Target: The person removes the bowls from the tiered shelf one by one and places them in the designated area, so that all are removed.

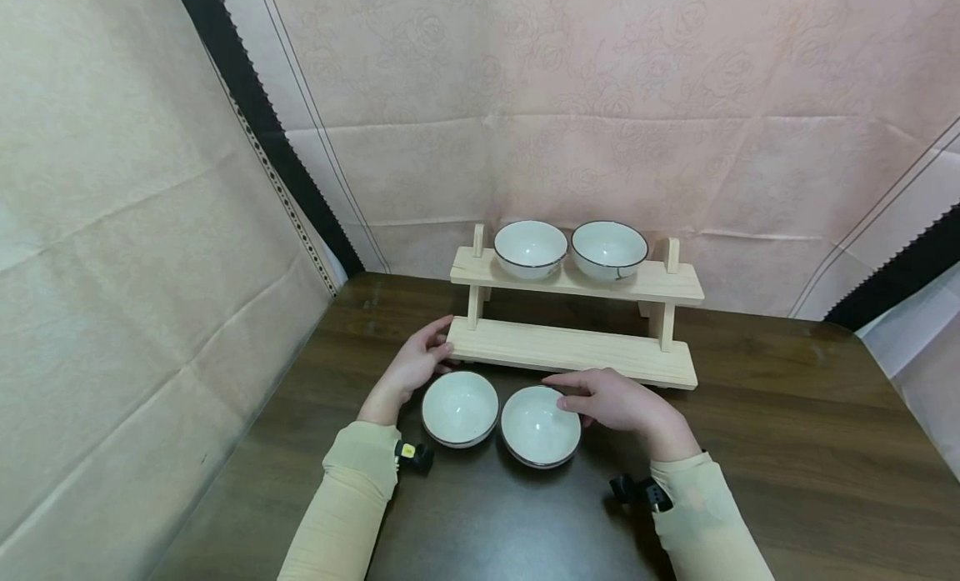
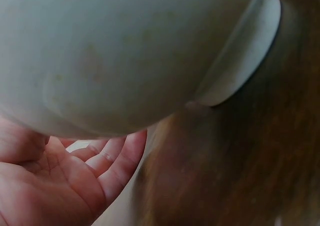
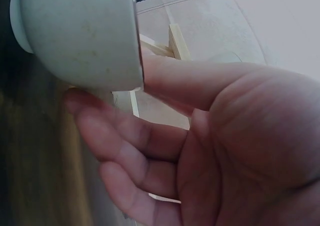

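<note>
Two white bowls with dark rims stand side by side on the dark wooden table (image 1: 787, 431). My left hand (image 1: 433, 349) lies at the far left side of the left bowl (image 1: 460, 408), its fingers relaxed and near the lower shelf's end. In the left wrist view the palm (image 2: 60, 186) is open beside the bowl's (image 2: 125, 50) outer wall. My right hand (image 1: 572, 394) holds the right bowl (image 1: 538, 427) at its far right rim. The thumb lies over the rim and the fingers (image 3: 115, 131) curl against the outside of the bowl (image 3: 80, 35).
A two-tier pale wooden rack (image 1: 573, 348) stands just behind the bowls. Its top shelf carries two more white bowls (image 1: 530, 247) (image 1: 609, 249) and its lower shelf is bare. Pink cloth walls close in the back and left.
</note>
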Demonstrator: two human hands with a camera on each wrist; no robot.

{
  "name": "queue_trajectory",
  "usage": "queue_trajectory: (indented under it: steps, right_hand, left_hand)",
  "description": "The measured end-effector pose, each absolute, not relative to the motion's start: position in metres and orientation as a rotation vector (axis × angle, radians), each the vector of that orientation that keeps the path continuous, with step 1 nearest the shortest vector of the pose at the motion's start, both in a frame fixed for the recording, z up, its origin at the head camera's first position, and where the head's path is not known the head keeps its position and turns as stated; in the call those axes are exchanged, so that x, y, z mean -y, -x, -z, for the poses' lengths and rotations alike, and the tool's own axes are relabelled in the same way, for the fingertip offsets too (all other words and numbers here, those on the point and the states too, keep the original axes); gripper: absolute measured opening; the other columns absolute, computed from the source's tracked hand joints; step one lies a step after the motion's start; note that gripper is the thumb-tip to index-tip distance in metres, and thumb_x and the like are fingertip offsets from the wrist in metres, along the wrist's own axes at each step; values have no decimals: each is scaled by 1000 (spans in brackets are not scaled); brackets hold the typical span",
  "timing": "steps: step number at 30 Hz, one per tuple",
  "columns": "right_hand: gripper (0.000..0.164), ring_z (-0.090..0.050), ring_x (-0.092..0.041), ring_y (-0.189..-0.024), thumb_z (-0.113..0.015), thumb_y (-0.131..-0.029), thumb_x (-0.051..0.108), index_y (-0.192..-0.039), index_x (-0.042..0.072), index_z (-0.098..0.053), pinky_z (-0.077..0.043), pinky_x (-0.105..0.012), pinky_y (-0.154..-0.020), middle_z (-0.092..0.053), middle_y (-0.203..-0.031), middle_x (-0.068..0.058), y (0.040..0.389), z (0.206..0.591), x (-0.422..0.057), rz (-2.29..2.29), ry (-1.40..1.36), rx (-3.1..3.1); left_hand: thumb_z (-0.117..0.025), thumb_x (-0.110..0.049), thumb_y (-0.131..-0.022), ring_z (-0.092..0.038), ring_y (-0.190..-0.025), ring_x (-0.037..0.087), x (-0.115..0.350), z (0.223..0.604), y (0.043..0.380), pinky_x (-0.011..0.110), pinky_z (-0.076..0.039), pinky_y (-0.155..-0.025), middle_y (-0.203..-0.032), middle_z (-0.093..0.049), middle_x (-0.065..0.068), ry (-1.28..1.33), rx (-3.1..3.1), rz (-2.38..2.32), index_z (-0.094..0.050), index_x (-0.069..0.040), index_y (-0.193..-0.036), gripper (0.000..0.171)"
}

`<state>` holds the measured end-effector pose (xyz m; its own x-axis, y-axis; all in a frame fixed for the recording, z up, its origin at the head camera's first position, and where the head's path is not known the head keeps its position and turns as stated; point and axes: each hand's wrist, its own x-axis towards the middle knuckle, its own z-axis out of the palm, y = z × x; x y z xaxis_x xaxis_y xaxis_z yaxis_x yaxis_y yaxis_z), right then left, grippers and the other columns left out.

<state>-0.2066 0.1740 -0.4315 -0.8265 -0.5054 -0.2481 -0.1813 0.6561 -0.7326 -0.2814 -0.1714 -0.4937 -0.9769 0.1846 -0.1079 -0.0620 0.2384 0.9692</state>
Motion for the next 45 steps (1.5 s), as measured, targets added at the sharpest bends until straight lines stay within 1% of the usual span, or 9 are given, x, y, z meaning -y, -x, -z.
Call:
queue_trajectory:
  steps: [3, 9, 12, 16, 19, 28, 34, 41, 45]
  right_hand:
    - [45, -69, -19, -82, -66, -108, 20, -151, 11, -62, -58, -42, -81, -73, -118, -5, 206, 430, -175, 1001, 542, -2460]
    - [47, -69, -22, -83, -66, -108, 23, -152, 8, -60, -57, -41, -80, -72, -116, -6, 206, 430, -176, 1014, 534, -2464]
    - [48, -69, -23, -84, -67, -108, 24, -152, 7, -60, -57, -42, -81, -74, -109, -4, 206, 431, -177, 1017, 533, -2467]
    - [49, -68, -23, -84, -67, -108, 26, -152, 7, -59, -56, -42, -81, -73, -93, 0, 207, 431, -179, 997, 540, -2485]
    - [49, -67, -23, -84, -66, -108, 28, -152, 8, -59, -55, -43, -82, -71, -89, 1, 207, 431, -181, 988, 542, -2497]
    - [50, -67, -22, -85, -67, -108, 29, -152, 8, -60, -55, -43, -83, -72, -95, 0, 206, 428, -182, 1014, 522, -2505]
    - [45, -68, -23, -88, -66, -108, 29, -150, 12, -62, -54, -41, -81, -72, -98, -1, 207, 430, -181, 1067, 500, -2537]
    - [38, -70, -20, -95, -62, -110, 19, -148, 11, -63, -57, -42, -85, -76, -104, -6, 211, 433, -183, 1258, 549, -2685]
    - [36, -72, -20, -94, -61, -111, 21, -146, 12, -65, -57, -38, -79, -77, -104, -6, 215, 426, -190, 1344, 562, -2830]
  left_hand:
    - [-55, -6, -112, -72, -104, 31, 172, 494, 282, 40, -61, -87, -130, -62, 20, -118, -2314, -1816, -43, -17, -165, 56]
    - [-54, -7, -112, -71, -105, 31, 171, 492, 281, 40, -61, -87, -131, -61, 20, -118, -2317, -1814, -42, -17, -165, 55]
    - [-54, -7, -112, -72, -106, 32, 171, 491, 280, 40, -61, -87, -130, -61, 20, -116, -2310, -1818, -43, -17, -165, 55]
    - [-54, -6, -112, -72, -106, 33, 171, 491, 279, 40, -62, -87, -129, -61, 21, -114, -2305, -1822, -42, -15, -165, 56]
    - [-54, -6, -112, -72, -106, 33, 171, 491, 279, 40, -62, -87, -129, -61, 21, -110, -2305, -1823, -42, -15, -165, 56]
    - [-55, -9, -112, -71, -106, 32, 173, 492, 281, 42, -61, -88, -129, -62, 20, -117, -2323, -1810, -43, -17, -165, 55]
    - [-57, -15, -112, -70, -107, 31, 176, 493, 277, 43, -61, -90, -130, -61, 19, -100, -2333, -1783, -42, -14, -165, 56]
    - [-54, -24, -114, -62, -119, 32, 183, 488, 276, 46, -58, -96, -137, -60, 19, -72, -2399, -1789, -42, -9, -164, 54]
    - [-53, -28, -114, -61, -125, 34, 187, 476, 282, 50, -56, -100, -140, -60, 19, -92, -2487, -1756, -45, -9, -162, 52]
